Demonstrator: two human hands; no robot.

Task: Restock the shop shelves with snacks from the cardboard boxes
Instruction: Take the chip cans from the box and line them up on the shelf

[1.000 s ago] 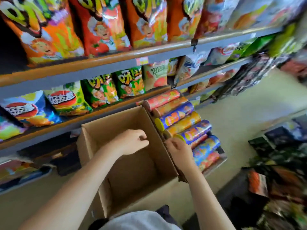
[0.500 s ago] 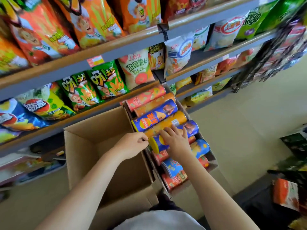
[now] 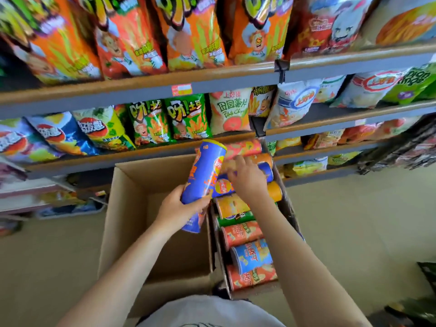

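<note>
Two cardboard boxes stand on the floor in front of the shelves. The left box point(image 3: 132, 208) looks hollow inside. The right box point(image 3: 286, 208) holds several chip cans point(image 3: 245, 234) lying on their sides. My left hand point(image 3: 177, 208) grips a blue chip can point(image 3: 204, 178) near its lower end and holds it nearly upright above the gap between the boxes. My right hand point(image 3: 247, 180) reaches into the right box, fingers curled over another blue can point(image 3: 223, 187) in the top row; whether it grips that can is unclear.
Shelves point(image 3: 212, 83) packed with chip bags run across the top and right. Lower shelves at the left point(image 3: 35, 192) hold flat packs. Beige floor lies right of the boxes, with dark snack packs point(image 3: 422, 303) at the bottom right corner.
My left hand left the empty box's edge and now holds a blue can lifted upright. My right hand shifted up to the upper cans. The view moved closer to the shelves.
</note>
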